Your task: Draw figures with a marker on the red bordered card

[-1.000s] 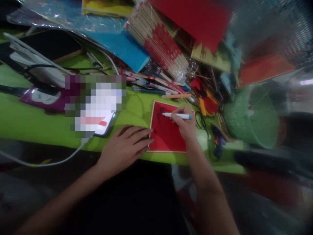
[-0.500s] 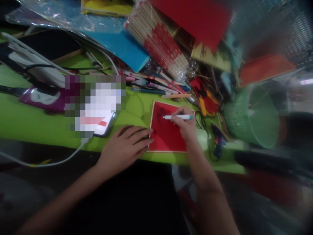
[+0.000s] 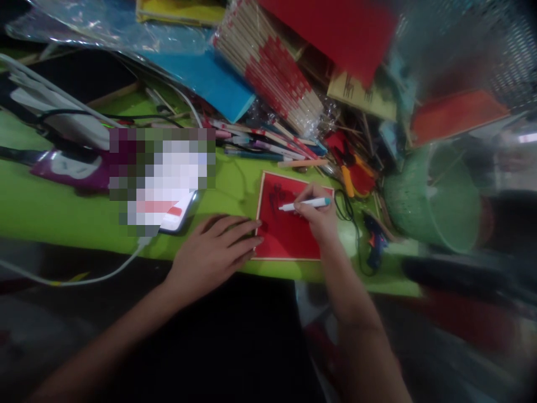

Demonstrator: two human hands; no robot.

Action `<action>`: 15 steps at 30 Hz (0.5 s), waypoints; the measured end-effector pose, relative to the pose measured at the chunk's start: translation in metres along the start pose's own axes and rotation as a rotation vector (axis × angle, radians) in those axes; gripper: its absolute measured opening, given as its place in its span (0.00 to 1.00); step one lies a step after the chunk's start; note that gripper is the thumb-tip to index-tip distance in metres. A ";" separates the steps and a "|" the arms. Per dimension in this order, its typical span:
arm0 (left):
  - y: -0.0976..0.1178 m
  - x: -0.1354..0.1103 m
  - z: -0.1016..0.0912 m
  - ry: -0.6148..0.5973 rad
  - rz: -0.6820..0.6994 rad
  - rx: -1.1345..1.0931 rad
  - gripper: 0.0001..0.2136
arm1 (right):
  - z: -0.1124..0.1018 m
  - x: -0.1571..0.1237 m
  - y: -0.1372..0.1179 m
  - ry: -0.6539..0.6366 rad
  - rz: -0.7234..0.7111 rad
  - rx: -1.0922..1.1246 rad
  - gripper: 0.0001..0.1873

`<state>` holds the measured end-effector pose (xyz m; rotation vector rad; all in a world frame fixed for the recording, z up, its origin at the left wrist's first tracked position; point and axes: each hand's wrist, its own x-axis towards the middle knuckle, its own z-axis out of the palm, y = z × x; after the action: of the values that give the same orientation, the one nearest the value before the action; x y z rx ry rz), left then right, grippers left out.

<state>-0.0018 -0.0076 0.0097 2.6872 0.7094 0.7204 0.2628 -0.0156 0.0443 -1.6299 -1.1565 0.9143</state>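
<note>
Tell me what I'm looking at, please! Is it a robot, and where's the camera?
There's no robot here, just one person's two bare hands. The camera is worn on that person's head, looking forward and down, so you see about what they would see.

The left hand lies spread out, its fingertips at the left edge of a red panel with a pale border. The right hand holds a white marker, its tip close to some dark marks on the panel.

The panel lies on a green table. There's also a lit phone, partly blurred into squares, some pens and a bundle of sticks. On the right is a green basket.
</note>
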 end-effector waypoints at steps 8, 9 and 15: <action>0.000 0.000 -0.001 -0.015 -0.002 0.026 0.09 | -0.001 -0.003 -0.001 -0.036 0.003 0.004 0.04; 0.000 0.000 -0.001 -0.014 0.000 0.028 0.09 | -0.001 -0.003 -0.001 -0.043 0.004 0.003 0.04; -0.001 -0.001 0.001 -0.028 -0.016 -0.005 0.10 | -0.001 -0.004 -0.005 -0.089 0.025 0.000 0.04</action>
<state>-0.0025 -0.0078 0.0085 2.6788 0.7201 0.6789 0.2617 -0.0188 0.0494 -1.6208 -1.1988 1.0120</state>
